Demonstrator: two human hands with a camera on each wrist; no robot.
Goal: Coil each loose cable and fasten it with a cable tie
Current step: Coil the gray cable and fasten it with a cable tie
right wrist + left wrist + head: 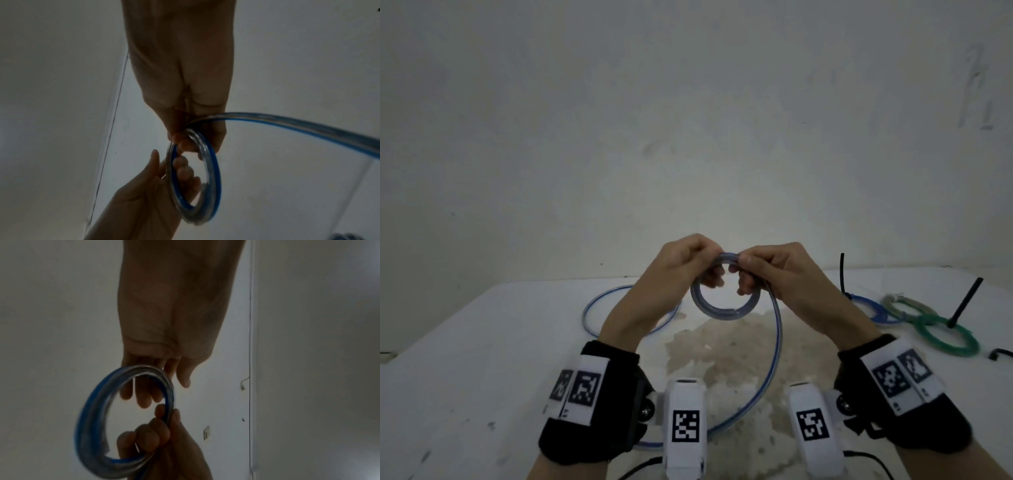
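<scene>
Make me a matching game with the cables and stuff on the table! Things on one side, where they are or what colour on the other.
Things:
1. small blue-striped coil
2. green coil
3. loose cable tail
4. black cable tie

Descriptions:
A. hangs in a long loop down to the table
B. lies flat at the right, green
C. held up by both hands
D. sticks up, dark, beside the green coil

Pairs: 1-C, 2-B, 3-A, 4-D

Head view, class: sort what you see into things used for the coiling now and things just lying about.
In use: blue cable, held as a coil by left hand and right hand.

Lying about: green coil, grey coil, tied blue coil, black ties.
</scene>
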